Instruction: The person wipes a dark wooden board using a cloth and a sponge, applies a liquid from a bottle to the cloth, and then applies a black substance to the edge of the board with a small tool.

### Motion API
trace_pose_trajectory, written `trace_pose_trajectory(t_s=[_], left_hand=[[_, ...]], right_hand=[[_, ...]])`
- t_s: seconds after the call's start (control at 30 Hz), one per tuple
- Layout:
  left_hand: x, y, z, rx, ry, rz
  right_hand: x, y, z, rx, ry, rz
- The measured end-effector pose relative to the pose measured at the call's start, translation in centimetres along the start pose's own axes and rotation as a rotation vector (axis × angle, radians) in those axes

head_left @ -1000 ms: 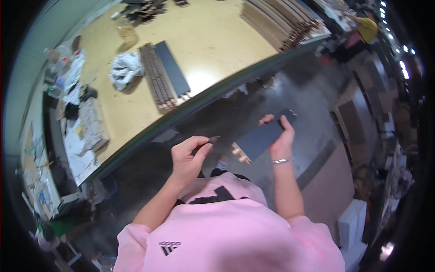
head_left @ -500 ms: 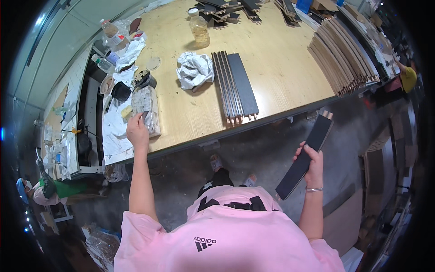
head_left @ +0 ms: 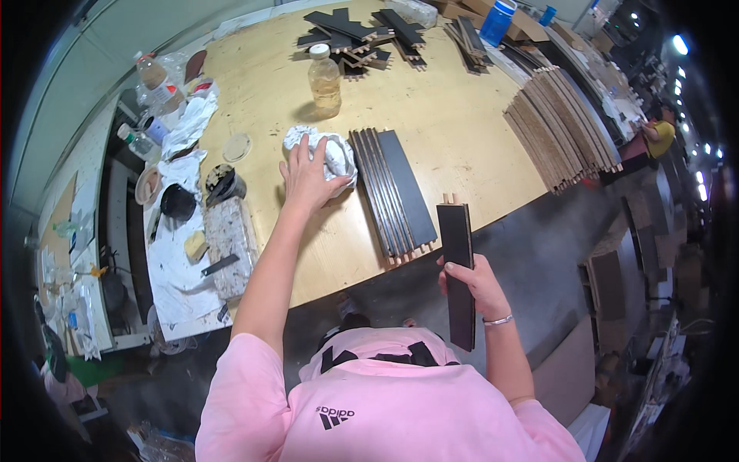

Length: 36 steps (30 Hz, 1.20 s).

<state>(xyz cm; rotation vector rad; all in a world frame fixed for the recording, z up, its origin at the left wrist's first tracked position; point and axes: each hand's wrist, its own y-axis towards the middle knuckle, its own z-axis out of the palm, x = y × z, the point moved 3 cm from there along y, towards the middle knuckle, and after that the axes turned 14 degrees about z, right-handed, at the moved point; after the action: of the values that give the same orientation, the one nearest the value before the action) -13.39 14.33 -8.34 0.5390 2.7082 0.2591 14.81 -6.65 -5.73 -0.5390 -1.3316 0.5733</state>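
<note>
My left hand [head_left: 306, 179] reaches over the table, fingers spread across a crumpled white cloth [head_left: 340, 158] and touching it. In my right hand [head_left: 476, 283] is a narrow dark board [head_left: 456, 239], held nearly upright past the table's front edge, with light wooden dowels at its top end. Between the two hands lies a row of similar dark boards [head_left: 406, 185], most on edge and one flat, dowels toward me. To the left, a small dark flat blade [head_left: 220, 266] rests on a paint-smeared block [head_left: 232, 231] beside a yellow sponge piece [head_left: 195, 245].
Behind the cloth stands a bottle of yellowish liquid [head_left: 325, 85]. Dark tubs [head_left: 178, 202] and a stained cup [head_left: 225, 185] sit at the left. Loose dark boards [head_left: 346, 35] pile up at the back. Tall board stacks [head_left: 558, 127] line the right. A co-worker [head_left: 660, 132] is far right.
My left hand has let go of the blade on the block and moved right to the cloth. The board in my right hand has swung left and more upright, nearer the table.
</note>
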Motion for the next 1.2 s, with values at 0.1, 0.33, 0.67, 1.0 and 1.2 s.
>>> trace_pose_trajectory(t_s=[0.1,0.33,0.67,1.0,1.2], left_hand=[[0.5,3.3,1.5,0.182,0.011,0.013],[6.5,5.4,5.9,0.103,-0.201,0.202],[-10.2,8.4,-4.5,-0.244,-1.072,0.329],[-17.1,-4.4,3.0,0.270,-0.707,0.773],[-20.3,3.1,-2.2,-0.193,-0.677,0.599]], right_hand=[[0.5,0.0,0.1,-0.046,0.022,-0.006],[-0.1,0.5,-1.5,-0.071,0.225,0.025],[5.1,7.5,-4.4,-0.002,0.446,-0.036],[13.7,10.8,-9.3,-0.087,0.600,-0.322],[11.4,11.2,-8.5,0.073,0.584,-0.099]])
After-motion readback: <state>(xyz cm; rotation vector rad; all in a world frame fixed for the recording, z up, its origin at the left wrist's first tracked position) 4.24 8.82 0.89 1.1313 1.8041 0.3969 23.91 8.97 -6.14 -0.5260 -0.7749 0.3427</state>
